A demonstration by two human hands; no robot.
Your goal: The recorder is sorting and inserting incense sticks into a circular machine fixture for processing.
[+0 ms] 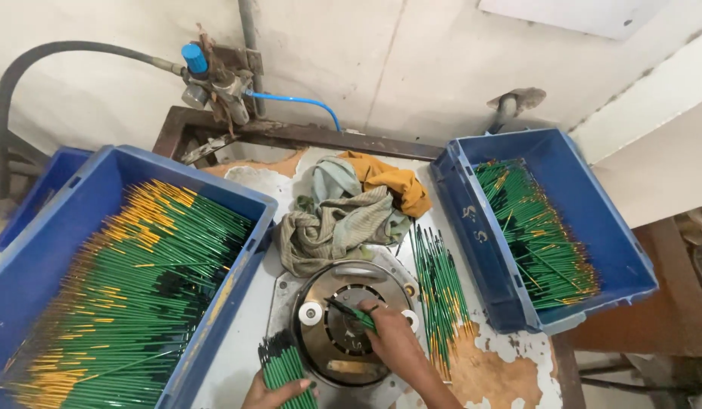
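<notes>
left hand (273, 392) gripping brush bundle (286, 369), near | right hand (392, 337) pinching one brush (351, 312) over round machine (343, 333) | crates (237, 250) left, right

I see three blue plastic crates: a big one (32, 257) on my left full of green brushes, a second one (48, 182) behind it, and one (586, 197) on my right that is partly filled. The green brushes are too many to count, but they lie in four groups: two in crates, one loose pile (442, 291) on the table, and one bundle (286, 371) in my left hand (271, 394). There is one round metal machine disc (343, 326) with two white rollers, one heap of rags (351, 208), and my two hands, the right hand (392, 337) with one single brush (351, 312).
</notes>
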